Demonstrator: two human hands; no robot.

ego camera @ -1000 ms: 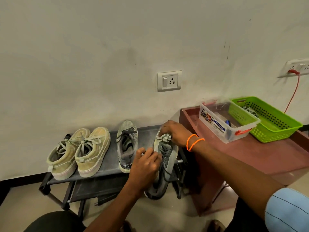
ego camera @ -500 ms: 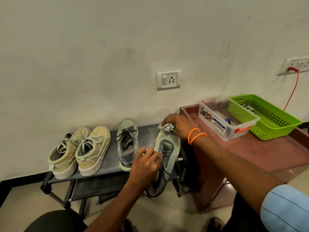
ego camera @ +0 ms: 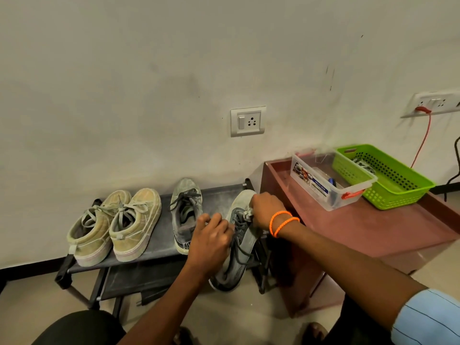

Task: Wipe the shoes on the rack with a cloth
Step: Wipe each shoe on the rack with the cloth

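Grey sneaker (ego camera: 239, 247) is the one getting worked on right now. It sits at the right end of the black shoe rack (ego camera: 154, 247), toe toward the wall, heel hanging off the front edge toward the person, long axis tilted a bit so the heel end drops lower than the toe.

Left hand (ego camera: 211, 241) has its fingers curled around the shoe's left side near the laces, so it's got a grip on it. Right hand (ego camera: 265, 211) is bunched around a small crumpled cloth (ego camera: 248, 214), pressing it onto the shoe just above the laces. Two orange bands (ego camera: 282, 223) sit on that wrist.

Shoe count: four on the top shelf. A pair of tan sneakers (ego camera: 117, 226) sits on the left, heels to the front, toes to the wall. The grey one's mate (ego camera: 186, 212) sits in the middle, pointing the same way.

Only writing I can make out is "MULTI BOX" on the label of the clear plastic box (ego camera: 326, 183); the rest of the label is too small. That box sits on a reddish-brown table (ego camera: 373, 230), touching a green basket (ego camera: 388, 178). One wall socket (ego camera: 248, 121) is above the rack, plus a red cable (ego camera: 423, 138) plugged in further right.
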